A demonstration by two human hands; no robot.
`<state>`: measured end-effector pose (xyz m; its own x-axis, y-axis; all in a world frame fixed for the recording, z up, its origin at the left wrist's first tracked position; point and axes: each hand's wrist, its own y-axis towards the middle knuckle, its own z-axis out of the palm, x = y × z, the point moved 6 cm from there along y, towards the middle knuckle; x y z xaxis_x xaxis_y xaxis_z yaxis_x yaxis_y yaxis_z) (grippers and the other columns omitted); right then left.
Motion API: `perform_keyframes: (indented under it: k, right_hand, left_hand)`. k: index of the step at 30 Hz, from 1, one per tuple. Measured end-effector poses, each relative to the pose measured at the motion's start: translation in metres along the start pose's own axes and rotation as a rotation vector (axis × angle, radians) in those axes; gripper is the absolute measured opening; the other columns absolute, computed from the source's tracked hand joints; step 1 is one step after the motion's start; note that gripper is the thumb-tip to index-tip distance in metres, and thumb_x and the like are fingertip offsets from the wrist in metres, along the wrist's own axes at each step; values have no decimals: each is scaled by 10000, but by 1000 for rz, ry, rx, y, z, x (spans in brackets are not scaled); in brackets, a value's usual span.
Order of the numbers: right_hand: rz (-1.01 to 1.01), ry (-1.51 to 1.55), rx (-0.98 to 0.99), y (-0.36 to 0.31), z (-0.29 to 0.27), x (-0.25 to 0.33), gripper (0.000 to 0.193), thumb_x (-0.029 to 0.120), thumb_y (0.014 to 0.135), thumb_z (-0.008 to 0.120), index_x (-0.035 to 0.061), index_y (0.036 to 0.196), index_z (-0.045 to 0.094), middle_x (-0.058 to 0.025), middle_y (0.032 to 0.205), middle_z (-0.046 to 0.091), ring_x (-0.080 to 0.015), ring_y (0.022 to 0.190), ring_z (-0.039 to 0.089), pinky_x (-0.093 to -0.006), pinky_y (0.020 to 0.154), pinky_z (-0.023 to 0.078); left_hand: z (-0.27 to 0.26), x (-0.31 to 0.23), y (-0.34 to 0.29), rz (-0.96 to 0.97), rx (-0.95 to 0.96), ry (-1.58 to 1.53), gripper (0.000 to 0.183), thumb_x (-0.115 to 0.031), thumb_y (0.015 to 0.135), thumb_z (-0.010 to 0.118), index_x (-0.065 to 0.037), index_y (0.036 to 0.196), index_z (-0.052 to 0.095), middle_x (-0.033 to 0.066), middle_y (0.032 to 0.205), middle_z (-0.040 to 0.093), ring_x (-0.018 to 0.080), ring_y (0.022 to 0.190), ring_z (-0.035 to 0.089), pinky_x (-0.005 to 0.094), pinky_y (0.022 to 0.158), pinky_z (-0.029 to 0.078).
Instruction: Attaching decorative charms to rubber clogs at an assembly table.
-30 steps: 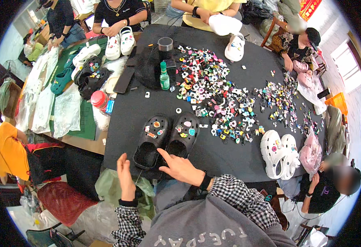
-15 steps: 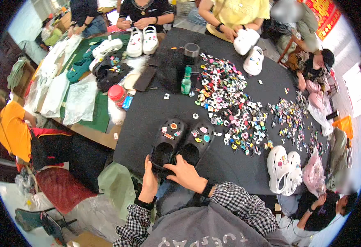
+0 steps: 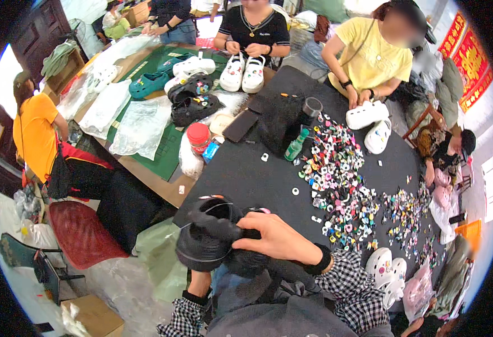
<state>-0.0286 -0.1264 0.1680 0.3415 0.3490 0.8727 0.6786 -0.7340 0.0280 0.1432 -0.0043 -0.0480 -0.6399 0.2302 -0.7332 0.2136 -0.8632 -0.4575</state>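
While hands hold clogs, people line a table of charms

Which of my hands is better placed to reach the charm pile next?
Your right hand, I'd say: it's nearer the charm pile, though its fingers are on the black clogs. Your left hand is farther away, mostly hidden by the clogs.

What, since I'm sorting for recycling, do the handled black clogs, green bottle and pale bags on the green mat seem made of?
Black clogs: probably moulded foam or rubber; dull finish, thick walls, though blurred.
Green bottle: glass or plastic, I can't tell; smooth, glossy-looking.
Pale bags: likely thin plastic film, slightly shiny; wrinkled, the green mat showing faintly through.
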Motion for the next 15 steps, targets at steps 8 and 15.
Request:
perform_keyframes:
  k: [8, 15]
  right_hand:
    - [-255, 84, 44, 127, 32, 15, 282, 199, 799, 712, -12, 964, 624, -161, 894, 596, -309, 870, 593, -395, 773, 469]
    - [-360, -108, -242, 248, -21, -16, 277, 234, 782, 709, -7, 898, 637, -181, 867, 601, -341, 869, 590, -411, 776, 474]
  left_hand:
    - [-22, 22, -6, -204, 136, 152, 311, -186, 975, 502, -7, 1227, 539, 134, 1153, 631, 233, 1044, 617, 333, 897, 489]
    - [-54, -7, 14, -368, -158, 73, 285, -114, 927, 549, 28, 1174, 549, 135, 1031, 650, 198, 911, 626, 298, 813, 496]
